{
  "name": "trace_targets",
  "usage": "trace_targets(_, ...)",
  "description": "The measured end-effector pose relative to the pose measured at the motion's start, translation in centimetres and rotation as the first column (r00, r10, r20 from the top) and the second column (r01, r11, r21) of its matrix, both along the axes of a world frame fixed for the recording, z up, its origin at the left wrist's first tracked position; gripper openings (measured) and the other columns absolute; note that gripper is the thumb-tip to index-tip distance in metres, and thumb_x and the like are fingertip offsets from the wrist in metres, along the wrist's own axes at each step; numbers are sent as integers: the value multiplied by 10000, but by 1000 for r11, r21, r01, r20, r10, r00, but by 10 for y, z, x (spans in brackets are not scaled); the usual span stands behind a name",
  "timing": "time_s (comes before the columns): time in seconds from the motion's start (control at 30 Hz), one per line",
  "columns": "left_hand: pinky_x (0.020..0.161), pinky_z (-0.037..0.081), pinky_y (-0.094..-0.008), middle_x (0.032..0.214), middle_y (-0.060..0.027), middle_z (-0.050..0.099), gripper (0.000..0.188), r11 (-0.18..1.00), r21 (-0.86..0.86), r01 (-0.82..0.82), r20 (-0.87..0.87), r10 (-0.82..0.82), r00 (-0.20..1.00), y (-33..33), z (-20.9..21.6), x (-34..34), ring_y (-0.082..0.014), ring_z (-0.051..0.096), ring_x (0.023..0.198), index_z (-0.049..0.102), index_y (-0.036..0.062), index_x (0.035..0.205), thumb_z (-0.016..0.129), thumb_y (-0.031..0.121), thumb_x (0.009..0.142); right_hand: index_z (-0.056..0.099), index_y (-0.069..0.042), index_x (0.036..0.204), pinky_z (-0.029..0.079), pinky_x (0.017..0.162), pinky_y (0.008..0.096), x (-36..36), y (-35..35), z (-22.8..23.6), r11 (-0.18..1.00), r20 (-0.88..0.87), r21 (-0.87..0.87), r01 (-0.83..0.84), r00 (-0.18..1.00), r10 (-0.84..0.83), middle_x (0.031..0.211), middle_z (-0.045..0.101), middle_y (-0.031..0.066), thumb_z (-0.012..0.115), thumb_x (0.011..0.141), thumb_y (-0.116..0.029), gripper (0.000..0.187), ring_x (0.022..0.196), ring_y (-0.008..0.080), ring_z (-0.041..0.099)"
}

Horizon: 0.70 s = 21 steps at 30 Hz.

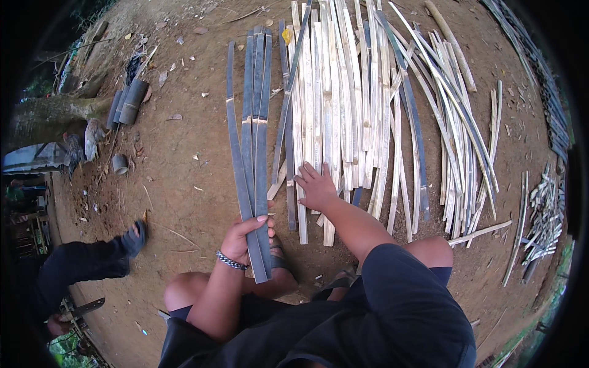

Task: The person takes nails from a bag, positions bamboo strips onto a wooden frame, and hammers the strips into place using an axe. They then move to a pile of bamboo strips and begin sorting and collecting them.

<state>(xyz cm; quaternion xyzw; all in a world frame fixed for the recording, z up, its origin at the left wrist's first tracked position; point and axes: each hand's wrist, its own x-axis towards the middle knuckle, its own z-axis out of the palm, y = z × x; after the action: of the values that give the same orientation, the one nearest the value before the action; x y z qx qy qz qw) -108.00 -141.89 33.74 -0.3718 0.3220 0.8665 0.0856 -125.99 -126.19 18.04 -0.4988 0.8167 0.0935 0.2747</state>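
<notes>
Several long, dark-skinned bamboo strips are gathered in my left hand, its thumb pressed over them near their lower ends. The strips fan slightly apart toward their far ends, and pale bands mark their joints. My right hand lies palm down with fingers spread on the near part of a pile of pale split bamboo strips. A few dark strips lie among the pale ones, their dark side up.
More strips lie in a looser heap to the right, beside a bamboo pole. Short offcuts are heaped at far right. At left, another person's sandalled foot rests on the dirt, near cut bamboo pieces and a chicken.
</notes>
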Motion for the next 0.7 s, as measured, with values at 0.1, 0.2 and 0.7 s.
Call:
trace_targets(0.1,647,595,-297,930,-81,689,525,1000,26,-16,0,16,1000,-5,3,3,-162,696,752,510,-5,1422,657,93,928,408,-137,1554,117,1238,612,-7,14,3,999,-41,42,5,999,-3,1627,346,69,535,948,-624,787,1569,270,146)
trace_targets(0.2,647,593,-299,937,-86,686,524,1000,11,-29,7,29,1000,-8,6,10,-165,695,753,510,-4,1423,657,90,928,575,-74,1407,212,1199,564,-11,6,28,992,-34,23,124,992,-123,1484,494,104,577,944,-583,688,1473,274,332)
trace_targets(0.7,638,600,-333,941,-102,693,561,999,18,-30,56,29,998,-2,7,4,-184,703,745,481,-13,1450,643,90,924,410,-132,1545,249,1186,512,-7,19,-30,961,-100,-165,224,965,-242,1630,318,54,566,985,-351,622,1515,189,255)
